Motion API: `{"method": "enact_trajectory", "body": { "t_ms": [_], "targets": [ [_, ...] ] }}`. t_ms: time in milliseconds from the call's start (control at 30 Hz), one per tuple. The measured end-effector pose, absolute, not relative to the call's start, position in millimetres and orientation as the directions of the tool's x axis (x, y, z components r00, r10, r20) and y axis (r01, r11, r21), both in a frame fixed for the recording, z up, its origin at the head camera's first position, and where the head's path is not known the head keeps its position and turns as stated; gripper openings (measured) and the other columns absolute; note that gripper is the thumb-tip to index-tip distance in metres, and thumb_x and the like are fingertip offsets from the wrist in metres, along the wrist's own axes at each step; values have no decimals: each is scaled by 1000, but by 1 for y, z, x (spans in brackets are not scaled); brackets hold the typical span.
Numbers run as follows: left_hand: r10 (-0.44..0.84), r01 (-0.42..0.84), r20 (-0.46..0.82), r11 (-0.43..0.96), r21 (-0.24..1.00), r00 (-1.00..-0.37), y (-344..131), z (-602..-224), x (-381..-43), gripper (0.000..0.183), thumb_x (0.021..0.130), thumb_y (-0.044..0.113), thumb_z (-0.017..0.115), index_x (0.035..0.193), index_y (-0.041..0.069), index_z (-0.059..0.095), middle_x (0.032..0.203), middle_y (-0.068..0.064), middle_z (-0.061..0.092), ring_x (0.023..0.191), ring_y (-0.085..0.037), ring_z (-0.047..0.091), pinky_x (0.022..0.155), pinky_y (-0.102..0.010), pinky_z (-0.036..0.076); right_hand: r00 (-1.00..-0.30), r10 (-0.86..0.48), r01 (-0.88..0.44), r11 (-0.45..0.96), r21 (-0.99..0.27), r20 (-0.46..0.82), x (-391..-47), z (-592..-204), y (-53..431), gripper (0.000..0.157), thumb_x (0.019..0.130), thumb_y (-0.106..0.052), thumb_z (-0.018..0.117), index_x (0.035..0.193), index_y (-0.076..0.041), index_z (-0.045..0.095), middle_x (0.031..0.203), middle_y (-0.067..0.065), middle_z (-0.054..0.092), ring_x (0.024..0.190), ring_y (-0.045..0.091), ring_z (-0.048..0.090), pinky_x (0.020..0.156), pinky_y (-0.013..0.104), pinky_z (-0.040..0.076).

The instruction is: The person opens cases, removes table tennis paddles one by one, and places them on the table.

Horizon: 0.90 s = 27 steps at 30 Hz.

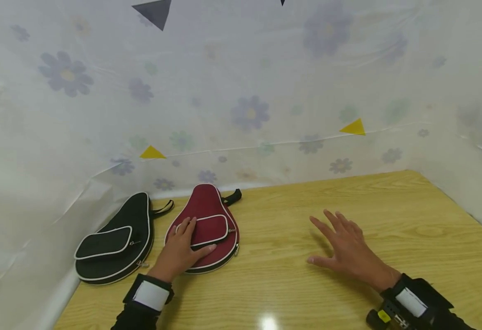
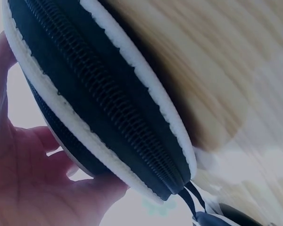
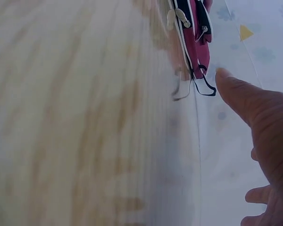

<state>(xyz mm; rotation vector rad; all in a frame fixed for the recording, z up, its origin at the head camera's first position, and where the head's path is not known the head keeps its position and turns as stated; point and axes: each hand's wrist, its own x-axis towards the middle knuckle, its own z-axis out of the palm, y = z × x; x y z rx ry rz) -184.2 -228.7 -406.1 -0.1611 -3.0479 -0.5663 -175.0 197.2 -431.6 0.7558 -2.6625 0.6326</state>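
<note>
A dark red table tennis bat case (image 1: pixel 208 201) with white piping, a front zip pocket and a black strap lies on the wooden table. My left hand (image 1: pixel 179 252) rests on its left part and pocket, fingers extended and thumb out over the lower front. The left wrist view shows the case's black zipped side (image 2: pixel 104 94) close up, with the left palm (image 2: pixel 33 174) beside it. To its left lies a matching black bat case (image 1: pixel 117 247). My right hand (image 1: pixel 346 252), fingers spread, is held over the table to the right and holds nothing.
The wood-grain table (image 1: pixel 282 229) runs back to a white floral sheet (image 1: pixel 241 82) hung behind and at both sides. Yellow triangles (image 1: pixel 354 127) and dark triangles (image 1: pixel 154 13) mark the sheet. A black loop strap (image 1: pixel 163 208) sticks out from the black case toward the red one.
</note>
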Motion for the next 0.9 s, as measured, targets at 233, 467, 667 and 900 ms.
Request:
{"method": "enact_trajectory", "body": {
  "t_ms": [233,467,667,900],
  "targets": [
    [101,115,57,921,372,-993,-215,-407,-185,99,85,56,74,157,2,32,160,-25,30,142,-59,24,106,-69,34,-828,-421,-544,764,-347,372,-175,-431,192,89,81,-55,79,152,-16,42,153,32,34,138,60,28,101,74,22],
    [118,131,59,914,383,-991,-203,-406,-186,99,85,56,75,157,3,32,160,-25,29,142,-60,23,106,-69,33,-831,-422,-539,769,-343,361,-177,-431,189,90,80,-56,78,152,-16,42,153,32,34,139,59,28,102,74,21],
    [133,151,75,913,378,-988,-193,-408,-188,98,85,56,75,156,2,34,159,-25,31,143,-58,23,109,-68,31,-816,-435,-561,755,-339,381,-177,-429,186,90,80,-56,78,152,-16,42,153,32,35,138,60,29,101,74,22],
    [171,176,49,896,409,-984,-191,-405,-190,96,87,54,74,157,2,33,160,-24,30,144,-55,25,110,-65,32,-822,-436,-555,757,-344,367,-177,-429,182,90,80,-57,78,152,-15,43,153,31,36,139,58,28,102,74,22]
  ]
}}
